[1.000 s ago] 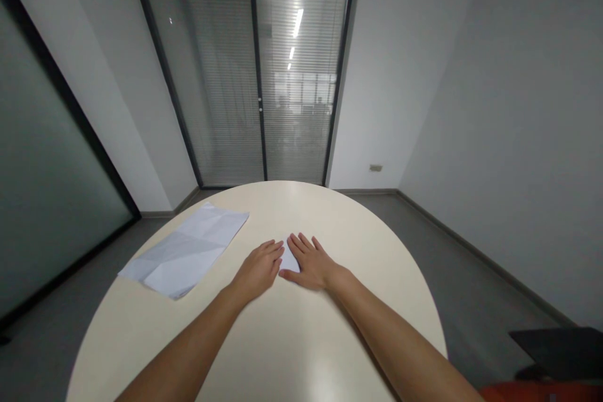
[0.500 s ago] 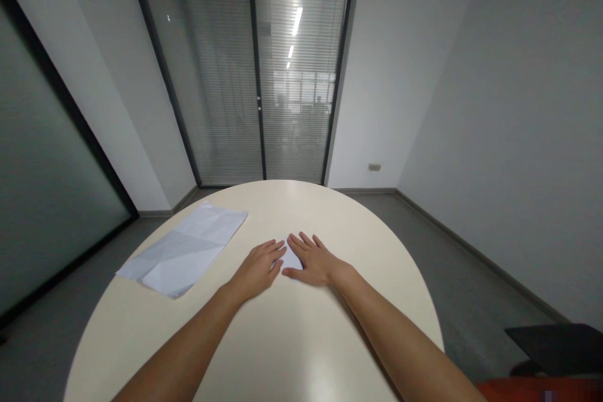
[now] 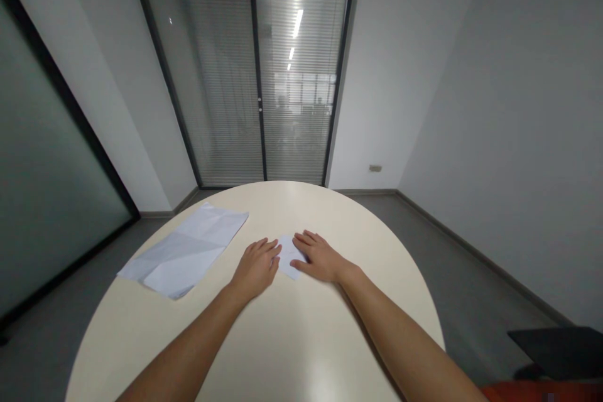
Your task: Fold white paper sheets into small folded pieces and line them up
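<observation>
A small folded white paper [image 3: 288,256] lies on the round cream table [image 3: 292,339], between my two hands. My left hand [image 3: 257,267] rests flat on the table, fingers stretched out, its fingertips touching the paper's left edge. My right hand [image 3: 319,256] lies flat with its fingers pressing on the paper's right part and covering some of it. Neither hand is closed around anything.
A stack of creased white sheets [image 3: 186,250] lies on the table's left side. Glass doors with blinds [image 3: 254,75] stand beyond the table's far edge. A dark chair [image 3: 560,352] shows at the lower right, past the table's rim.
My right hand has slid a little to the right and away, uncovering more of the small paper. The left hand has barely moved.
</observation>
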Demonstrator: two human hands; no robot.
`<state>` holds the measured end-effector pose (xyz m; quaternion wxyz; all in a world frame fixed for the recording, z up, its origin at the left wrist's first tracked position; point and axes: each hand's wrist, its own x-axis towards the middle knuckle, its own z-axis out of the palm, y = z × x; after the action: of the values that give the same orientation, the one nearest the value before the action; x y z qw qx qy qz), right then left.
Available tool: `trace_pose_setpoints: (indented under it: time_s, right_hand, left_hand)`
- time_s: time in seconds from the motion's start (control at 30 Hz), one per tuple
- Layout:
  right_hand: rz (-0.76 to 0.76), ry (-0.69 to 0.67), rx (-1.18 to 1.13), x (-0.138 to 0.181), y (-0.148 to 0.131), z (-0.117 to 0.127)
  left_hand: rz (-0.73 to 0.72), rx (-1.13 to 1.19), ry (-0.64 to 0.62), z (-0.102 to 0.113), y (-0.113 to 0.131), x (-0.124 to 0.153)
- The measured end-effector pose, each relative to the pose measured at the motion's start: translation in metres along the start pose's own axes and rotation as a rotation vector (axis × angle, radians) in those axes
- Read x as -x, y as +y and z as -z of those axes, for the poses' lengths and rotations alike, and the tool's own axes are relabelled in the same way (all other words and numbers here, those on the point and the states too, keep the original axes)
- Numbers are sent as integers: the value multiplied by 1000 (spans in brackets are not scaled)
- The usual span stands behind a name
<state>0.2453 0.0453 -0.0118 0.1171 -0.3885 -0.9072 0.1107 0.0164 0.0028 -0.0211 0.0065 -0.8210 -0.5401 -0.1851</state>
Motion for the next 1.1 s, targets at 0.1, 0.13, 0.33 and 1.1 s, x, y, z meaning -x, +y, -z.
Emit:
trace_pose_setpoints:
  time_s: [0.1, 0.13, 0.33, 1.1]
  right_hand:
    - [67, 60, 24, 0, 2, 4]
    - [83, 75, 36, 0, 3, 6]
    - [-60, 123, 74, 1, 9, 14]
    - [-33, 195, -517, 3, 33, 2]
  left_hand:
    - [-27, 4, 3, 0, -3, 1]
    - [-42, 9, 1, 0, -4, 2]
    - [-83, 2, -15, -1, -11, 3]
    - [-115, 74, -1, 3, -7, 3]
